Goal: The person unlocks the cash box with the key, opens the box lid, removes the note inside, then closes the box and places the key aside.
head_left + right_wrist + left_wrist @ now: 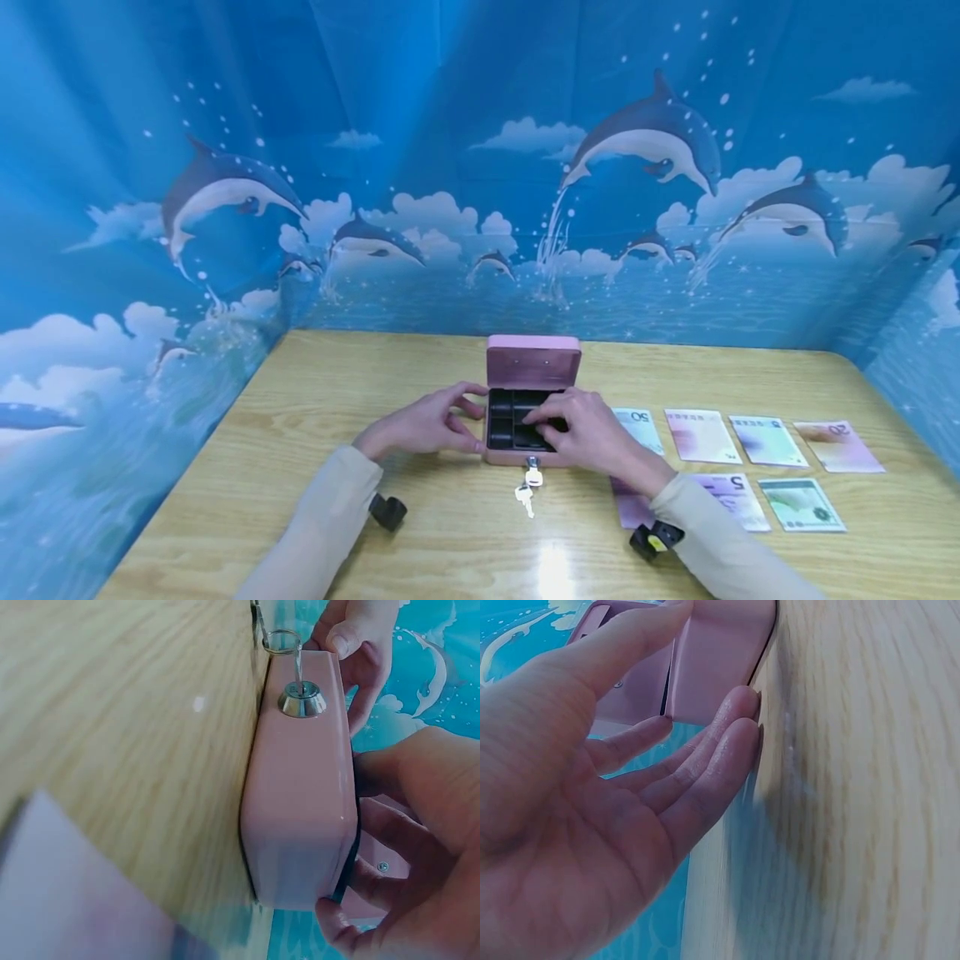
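A pink cash box stands on the table with its lid raised. Inside lies a black compartment tray. At the box's left side, my left hand touches it with thumb and fingertips, the fingers loosely extended in the left wrist view. My right hand reaches over the right rim, its thumb and fingers bent down into the tray. The right wrist view hides those fingertips behind the wall, so their hold is unclear. Keys on a ring hang from the front lock.
Several banknotes lie in two rows to the right, among them a green-blue 50 note, a pink 20 note and a green note. My right forearm crosses over the nearer row. A dolphin-print curtain hangs behind the wooden table.
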A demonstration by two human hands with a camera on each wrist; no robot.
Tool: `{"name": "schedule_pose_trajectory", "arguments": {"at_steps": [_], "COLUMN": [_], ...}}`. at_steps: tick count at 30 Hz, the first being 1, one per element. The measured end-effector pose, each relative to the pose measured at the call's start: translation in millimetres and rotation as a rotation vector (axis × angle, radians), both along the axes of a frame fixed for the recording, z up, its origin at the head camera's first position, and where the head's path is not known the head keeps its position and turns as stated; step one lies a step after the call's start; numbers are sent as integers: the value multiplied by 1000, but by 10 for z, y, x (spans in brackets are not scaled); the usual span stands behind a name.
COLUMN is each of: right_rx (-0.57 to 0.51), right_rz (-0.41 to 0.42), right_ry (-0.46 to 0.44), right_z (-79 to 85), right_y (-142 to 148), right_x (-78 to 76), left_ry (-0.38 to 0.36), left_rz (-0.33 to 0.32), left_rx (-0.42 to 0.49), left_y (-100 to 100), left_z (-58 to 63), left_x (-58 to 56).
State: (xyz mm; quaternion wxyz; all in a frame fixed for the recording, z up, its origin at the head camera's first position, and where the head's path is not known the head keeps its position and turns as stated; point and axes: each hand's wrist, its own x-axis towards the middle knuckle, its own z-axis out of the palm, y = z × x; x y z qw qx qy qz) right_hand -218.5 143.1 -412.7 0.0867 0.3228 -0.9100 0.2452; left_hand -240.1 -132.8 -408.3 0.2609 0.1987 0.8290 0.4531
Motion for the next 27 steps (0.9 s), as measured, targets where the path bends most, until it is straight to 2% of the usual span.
{"name": "schedule_pose_trajectory", "arguments": {"at_steps": [13, 19, 24, 27], "right_rx": [-26, -39, -98, -155], "right_rz": [9, -5, -50, -81], "right_ry": [-51, -119, -141, -85], "right_z": [8, 11, 65, 130], "right_y": [8, 24, 100, 191], "right_x": [-10, 0, 38, 50], "left_ry": [-10, 1, 61, 134], "left_rz": [8, 5, 62, 139], "left_rx": [12, 0, -22, 9], "left_y": [5, -10, -65, -79], "left_z": [-16, -8, 83, 158], "left_x": [0, -3, -22, -49]}}
